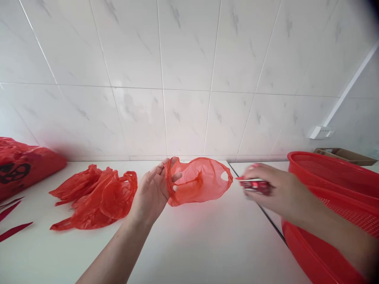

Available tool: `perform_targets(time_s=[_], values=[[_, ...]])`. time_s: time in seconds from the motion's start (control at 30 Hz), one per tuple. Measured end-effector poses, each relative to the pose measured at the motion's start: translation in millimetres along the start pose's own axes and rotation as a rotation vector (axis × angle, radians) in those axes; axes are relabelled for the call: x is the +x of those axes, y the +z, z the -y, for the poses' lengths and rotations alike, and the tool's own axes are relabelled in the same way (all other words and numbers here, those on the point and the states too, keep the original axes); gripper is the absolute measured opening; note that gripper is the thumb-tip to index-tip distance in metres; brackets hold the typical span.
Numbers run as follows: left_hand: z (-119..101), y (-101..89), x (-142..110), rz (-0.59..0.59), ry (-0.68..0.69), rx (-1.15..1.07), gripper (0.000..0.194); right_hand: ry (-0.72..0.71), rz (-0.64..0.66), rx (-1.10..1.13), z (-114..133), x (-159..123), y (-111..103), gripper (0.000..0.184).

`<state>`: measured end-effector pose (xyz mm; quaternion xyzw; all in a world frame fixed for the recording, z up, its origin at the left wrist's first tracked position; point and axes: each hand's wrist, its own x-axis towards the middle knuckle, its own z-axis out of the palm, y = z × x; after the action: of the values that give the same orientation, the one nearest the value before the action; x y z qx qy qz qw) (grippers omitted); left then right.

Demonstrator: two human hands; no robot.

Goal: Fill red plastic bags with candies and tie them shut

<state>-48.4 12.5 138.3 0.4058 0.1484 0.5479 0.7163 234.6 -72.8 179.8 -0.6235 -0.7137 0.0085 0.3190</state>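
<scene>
My left hand [152,191] grips the rim of a thin red plastic bag [198,180] and holds its mouth open above the white counter [195,244]. The bag's far handle loop points toward my right hand [272,187]. That hand is blurred by motion, just right of the bag, with its fingers closed on a small red and white packet [255,185].
A heap of crumpled red plastic bags [94,197] lies left of my left hand. A full red bag with a black print [20,167] sits at the far left. Stacked red mesh baskets [331,173] stand at the right, a cardboard box [345,156] behind them.
</scene>
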Motion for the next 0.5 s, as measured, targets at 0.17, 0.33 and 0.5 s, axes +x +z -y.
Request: perform_targets(time_s=[0.17, 0.33, 0.5], values=[[-2, 5.5, -5, 0.009, -0.005, -0.048, 0.034, -0.273, 0.138, 0.012, 48, 52, 78, 0.023], [-5, 1.0, -9, 0.008, 0.001, -0.047, 0.033, -0.245, 0.144, 0.013, 44, 74, 87, 0.047], [-5, -13.9, -8, -0.027, 0.003, -0.045, 0.030, 0.020, 0.019, -0.148, -10, 25, 18, 0.025]])
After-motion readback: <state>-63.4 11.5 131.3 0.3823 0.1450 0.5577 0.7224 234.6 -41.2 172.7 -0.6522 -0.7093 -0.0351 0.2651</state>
